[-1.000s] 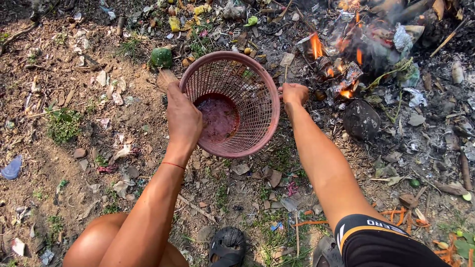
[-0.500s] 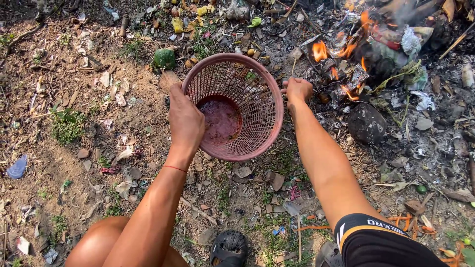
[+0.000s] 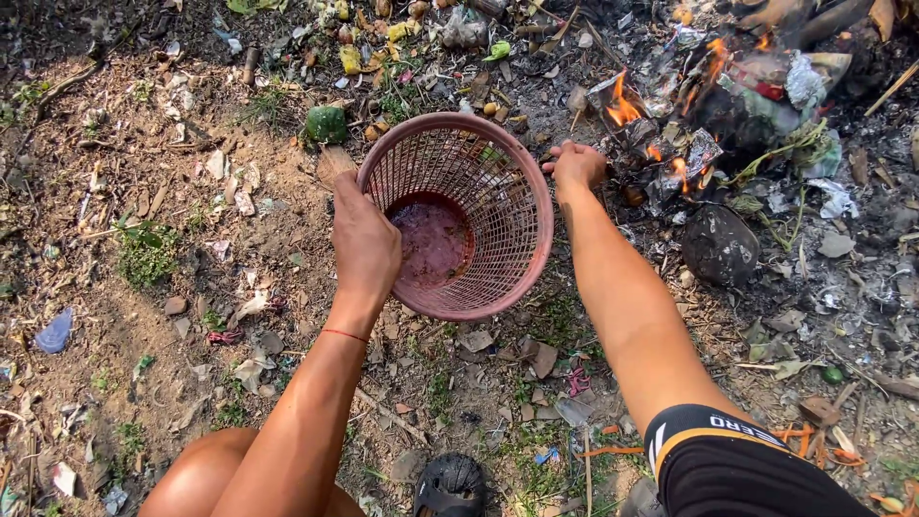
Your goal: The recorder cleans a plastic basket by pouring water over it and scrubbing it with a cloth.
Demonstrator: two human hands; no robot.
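A round pink plastic mesh basket (image 3: pixel 522 206) is held over bare littered ground, its opening tilted toward me and its dark wet bottom showing. My left hand (image 3: pixel 364 239) grips the rim on the left side, fingers inside the mesh. My right hand (image 3: pixel 576 165) is closed beside the rim on the right, close to a burning rubbish pile (image 3: pixel 708 105); I cannot tell whether it grips the rim. A thin red thread circles my left wrist.
Flames burn among plastic and ash at upper right. A green round fruit (image 3: pixel 326 124) lies left of the basket. Scattered litter, dry leaves and small weeds cover the dirt. A black shoe (image 3: pixel 450 483) shows at the bottom edge.
The basket and both hands stay almost in place; the view has drifted slightly, and the flames have shifted shape.
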